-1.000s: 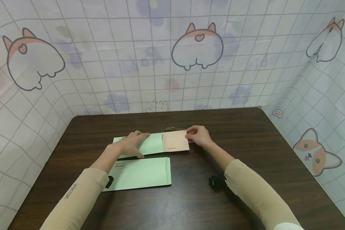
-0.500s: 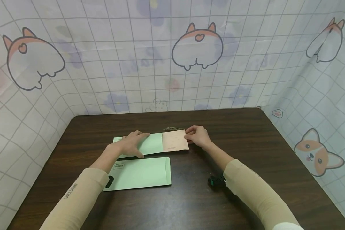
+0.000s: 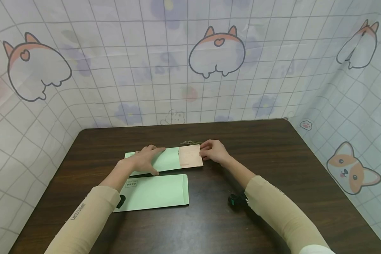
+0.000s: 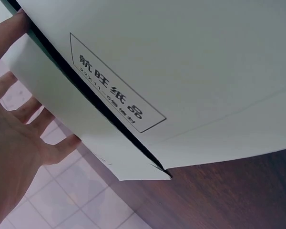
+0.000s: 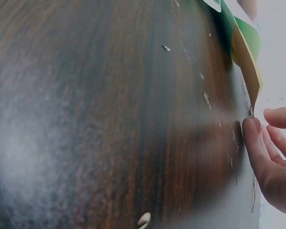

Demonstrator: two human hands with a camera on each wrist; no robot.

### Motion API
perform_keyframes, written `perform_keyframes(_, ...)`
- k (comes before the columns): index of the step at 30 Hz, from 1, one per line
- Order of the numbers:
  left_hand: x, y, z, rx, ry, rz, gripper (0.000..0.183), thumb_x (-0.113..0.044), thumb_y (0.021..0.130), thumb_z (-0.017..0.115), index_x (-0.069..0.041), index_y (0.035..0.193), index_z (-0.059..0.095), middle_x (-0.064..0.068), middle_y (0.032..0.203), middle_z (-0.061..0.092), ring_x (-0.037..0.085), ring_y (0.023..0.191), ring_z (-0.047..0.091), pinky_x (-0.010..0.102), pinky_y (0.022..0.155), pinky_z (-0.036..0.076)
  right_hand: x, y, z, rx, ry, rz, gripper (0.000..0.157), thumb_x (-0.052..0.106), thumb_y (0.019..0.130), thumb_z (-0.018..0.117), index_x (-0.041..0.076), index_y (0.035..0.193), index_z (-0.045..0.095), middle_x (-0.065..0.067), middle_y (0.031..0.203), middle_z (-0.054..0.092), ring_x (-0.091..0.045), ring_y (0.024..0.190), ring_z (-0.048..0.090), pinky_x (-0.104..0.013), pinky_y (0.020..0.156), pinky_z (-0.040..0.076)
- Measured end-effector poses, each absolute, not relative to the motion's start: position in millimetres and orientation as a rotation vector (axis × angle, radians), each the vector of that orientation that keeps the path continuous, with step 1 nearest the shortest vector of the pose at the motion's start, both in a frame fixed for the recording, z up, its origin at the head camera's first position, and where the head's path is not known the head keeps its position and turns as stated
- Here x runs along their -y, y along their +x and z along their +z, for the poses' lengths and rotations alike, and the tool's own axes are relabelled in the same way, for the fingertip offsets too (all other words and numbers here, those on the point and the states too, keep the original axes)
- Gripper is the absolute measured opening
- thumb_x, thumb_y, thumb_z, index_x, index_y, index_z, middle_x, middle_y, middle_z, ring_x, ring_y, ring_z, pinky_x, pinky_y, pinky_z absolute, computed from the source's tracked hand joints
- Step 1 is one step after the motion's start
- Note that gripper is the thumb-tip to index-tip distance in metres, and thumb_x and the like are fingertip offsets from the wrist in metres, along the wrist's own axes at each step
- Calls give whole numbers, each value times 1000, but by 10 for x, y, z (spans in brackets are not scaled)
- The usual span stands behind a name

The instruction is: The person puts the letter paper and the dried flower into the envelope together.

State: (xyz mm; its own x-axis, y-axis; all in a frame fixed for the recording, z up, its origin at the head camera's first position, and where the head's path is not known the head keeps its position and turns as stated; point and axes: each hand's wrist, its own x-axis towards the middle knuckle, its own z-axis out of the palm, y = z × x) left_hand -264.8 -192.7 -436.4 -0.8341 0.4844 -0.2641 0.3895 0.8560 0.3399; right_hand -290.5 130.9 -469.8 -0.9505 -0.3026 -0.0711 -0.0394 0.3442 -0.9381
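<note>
Across a long green envelope (image 3: 166,158) at the back of the table rests my left hand (image 3: 143,159), fingers spread. From the envelope's right end sticks a pale pink-beige card (image 3: 190,156), its left part hidden inside. My right hand (image 3: 214,151) pinches the card's right edge; in the right wrist view, thumb and fingers (image 5: 271,143) meet at the card's tip. Nearer me lies a second green envelope (image 3: 155,192), flap edge to the right and a printed label box at its upper left. The left wrist view shows that label (image 4: 114,83) close up.
A small bundle of dried sprigs (image 3: 190,142) lies just behind the card. Small bits of dry plant (image 5: 166,48) are scattered on the dark wooden table (image 3: 257,141). A patterned cloth wall (image 3: 165,88) stands at the back and both sides.
My right hand has shifted left with the card, so less of it shows outside the envelope. My left hand has stayed on the envelope.
</note>
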Motion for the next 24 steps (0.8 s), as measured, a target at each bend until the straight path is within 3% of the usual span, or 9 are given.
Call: perform_keyframes(24,1935,-2654,-4363,-2695,669,390,100,-33,83,87,-13,163,30,24,155,33,46,142,32,78,104,25,-1135,-2930,-4696,-2255,-318,-1672,28,-1,100,64,-10,126,61,-23,111,67,-30,93,71,-38,80,60)
